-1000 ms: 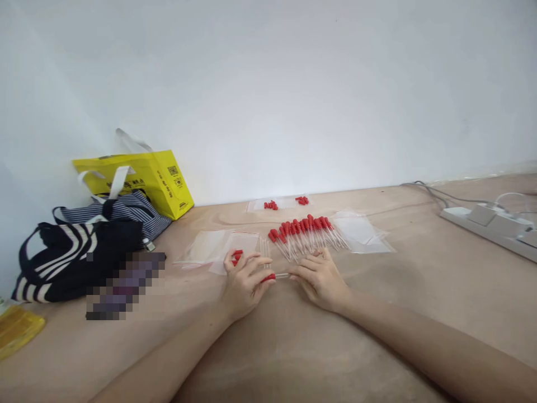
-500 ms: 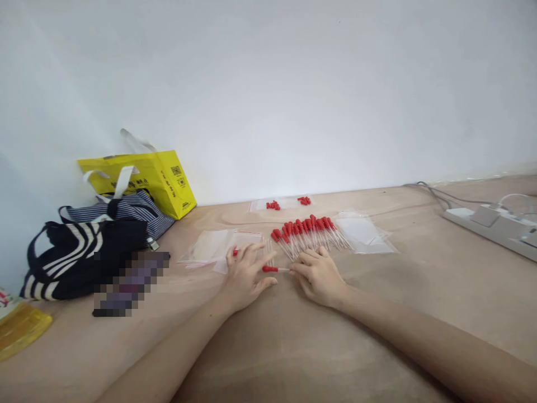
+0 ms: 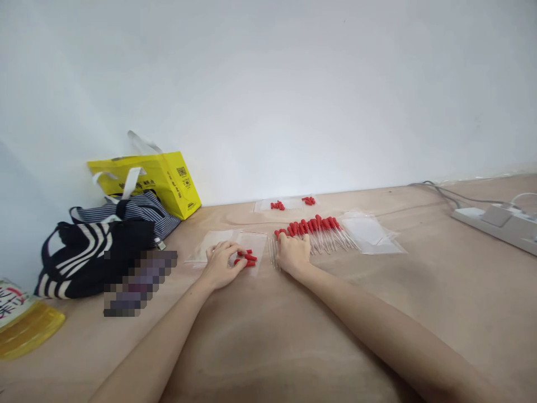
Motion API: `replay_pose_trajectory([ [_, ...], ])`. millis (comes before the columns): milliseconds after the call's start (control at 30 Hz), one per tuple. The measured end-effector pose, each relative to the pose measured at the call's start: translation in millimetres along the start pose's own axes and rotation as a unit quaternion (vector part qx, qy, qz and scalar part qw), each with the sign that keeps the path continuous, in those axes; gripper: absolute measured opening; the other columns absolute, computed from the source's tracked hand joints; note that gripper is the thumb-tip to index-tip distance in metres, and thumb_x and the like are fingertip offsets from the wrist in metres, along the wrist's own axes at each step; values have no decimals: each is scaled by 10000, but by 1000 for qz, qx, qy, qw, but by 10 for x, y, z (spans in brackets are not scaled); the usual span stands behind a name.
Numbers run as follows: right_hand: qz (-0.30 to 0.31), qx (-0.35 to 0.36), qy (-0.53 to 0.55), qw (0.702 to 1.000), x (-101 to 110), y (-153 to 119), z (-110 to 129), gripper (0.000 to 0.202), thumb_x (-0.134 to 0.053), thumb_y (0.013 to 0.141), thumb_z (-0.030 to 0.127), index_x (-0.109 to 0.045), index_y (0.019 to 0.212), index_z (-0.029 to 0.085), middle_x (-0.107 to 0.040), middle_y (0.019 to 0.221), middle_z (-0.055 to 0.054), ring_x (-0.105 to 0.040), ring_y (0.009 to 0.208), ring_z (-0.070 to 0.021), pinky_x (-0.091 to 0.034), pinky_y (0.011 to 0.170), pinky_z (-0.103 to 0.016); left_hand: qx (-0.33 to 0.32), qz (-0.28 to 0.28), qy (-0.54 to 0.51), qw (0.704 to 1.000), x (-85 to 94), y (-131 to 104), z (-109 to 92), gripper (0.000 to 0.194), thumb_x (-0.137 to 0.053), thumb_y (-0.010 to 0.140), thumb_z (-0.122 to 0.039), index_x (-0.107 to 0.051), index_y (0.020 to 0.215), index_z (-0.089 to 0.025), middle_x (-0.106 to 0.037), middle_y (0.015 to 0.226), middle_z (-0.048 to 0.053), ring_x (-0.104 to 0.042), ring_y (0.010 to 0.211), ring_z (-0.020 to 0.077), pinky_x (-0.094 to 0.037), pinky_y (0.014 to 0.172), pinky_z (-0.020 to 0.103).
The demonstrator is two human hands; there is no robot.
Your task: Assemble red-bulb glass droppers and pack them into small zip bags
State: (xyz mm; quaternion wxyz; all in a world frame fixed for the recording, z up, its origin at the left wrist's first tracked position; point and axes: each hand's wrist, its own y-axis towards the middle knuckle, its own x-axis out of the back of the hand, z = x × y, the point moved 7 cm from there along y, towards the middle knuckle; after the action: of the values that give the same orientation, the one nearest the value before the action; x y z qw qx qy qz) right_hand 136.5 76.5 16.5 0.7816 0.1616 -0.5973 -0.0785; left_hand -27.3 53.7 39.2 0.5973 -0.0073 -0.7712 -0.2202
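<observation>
My left hand (image 3: 224, 264) rests over a clear plastic bag, its fingers curled around the left side of several loose red rubber caps (image 3: 250, 257). Whether its fingertips hold a cap is hidden. At the near left end of a row of red-capped clear droppers (image 3: 321, 229) lies my right hand (image 3: 292, 253), fingers bent down and closed over something I cannot make out. Several thin clear tubes without caps (image 3: 272, 251) lie just left of it. The row fans out to the right with the red ends toward the wall.
Clear bags (image 3: 371, 234) lie right of the droppers. Another bag (image 3: 293, 205) with red caps is near the wall. At left are a yellow bag (image 3: 168, 182), a black bag (image 3: 96, 257) and a bottle of yellow liquid (image 3: 31, 324). A power strip (image 3: 499, 224) sits at right.
My left hand has moved left to the loose red caps. The capped dropper between my hands is no longer there, and my right hand has moved up to the row's left end.
</observation>
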Motion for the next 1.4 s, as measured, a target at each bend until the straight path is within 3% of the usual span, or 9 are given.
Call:
replay_pose_trajectory([
  [133,2,-2,11,1000,-21,5,-11,160,-424,748,181,-551,846,174,-640,758,-71,-563,741,-201,-188,712,-360,-23,26,-3,999,15,-8,-70,152,-515,732,-357,-603,771,-238,-611,882,13,-513,902,229,-272,806,416],
  [400,17,-6,16,1000,41,-38,-3,240,-408,773,293,-611,810,171,-621,900,-103,-531,848,-226,-215,741,-380,-66,57,-92,992,-51,-7,-63,102,-521,732,-284,-571,737,-196,-621,829,31,-567,844,190,-393,746,313],
  [533,62,-15,0,998,17,-18,34,275,-430,763,323,-637,767,142,-635,843,-138,-545,818,-240,-223,755,-391,-47,48,-119,991,-81,6,-26,85,-539,711,-272,-550,724,-189,-629,815,34,-575,825,193,-416,729,313],
  [700,75,-29,3,997,-47,51,58,233,-460,740,277,-654,718,150,-647,806,-145,-566,768,-245,-220,757,-403,0,58,-113,992,-140,20,81,153,-573,673,-283,-587,790,-187,-630,815,34,-574,750,186,-432,651,291],
  [1000,55,-38,24,997,37,29,-5,243,-416,763,267,-619,710,145,-639,793,-117,-555,785,-229,-232,742,-372,40,55,-177,982,-199,10,159,175,-614,625,-274,-529,745,-180,-603,705,-1,-551,641,157,-427,596,279],
  [1133,-19,27,119,992,178,-154,-162,216,-370,812,255,-548,744,153,-624,772,-58,-542,748,-172,-244,728,-326,60,52,-232,969,-237,29,253,237,-652,598,-314,-534,741,-166,-611,654,-1,-564,622,159,-436,589,276],
  [1233,-51,101,190,975,256,-373,-375,169,-353,835,208,-504,777,159,-609,746,-19,-525,663,-127,-254,728,-301,71,4,-239,968,-161,46,262,243,-602,662,-337,-577,836,-169,-662,794,43,-598,737,187,-447,662,305],
  [1300,-60,144,204,966,312,-517,-514,154,-363,843,198,-504,788,169,-603,731,-5,-515,637,-118,-247,755,-311,57,-36,-215,974,-88,36,148,228,-542,722,-328,-601,882,-175,-665,887,61,-593,831,199,-435,733,327],
  [1400,-61,196,213,955,407,-685,-612,141,-385,846,193,-523,821,179,-603,763,-15,-516,682,-127,-250,767,-314,-22,-42,-167,985,-81,-23,-259,205,-474,784,-297,-638,841,-189,-675,847,50,-590,807,189,-411,759,345],
])
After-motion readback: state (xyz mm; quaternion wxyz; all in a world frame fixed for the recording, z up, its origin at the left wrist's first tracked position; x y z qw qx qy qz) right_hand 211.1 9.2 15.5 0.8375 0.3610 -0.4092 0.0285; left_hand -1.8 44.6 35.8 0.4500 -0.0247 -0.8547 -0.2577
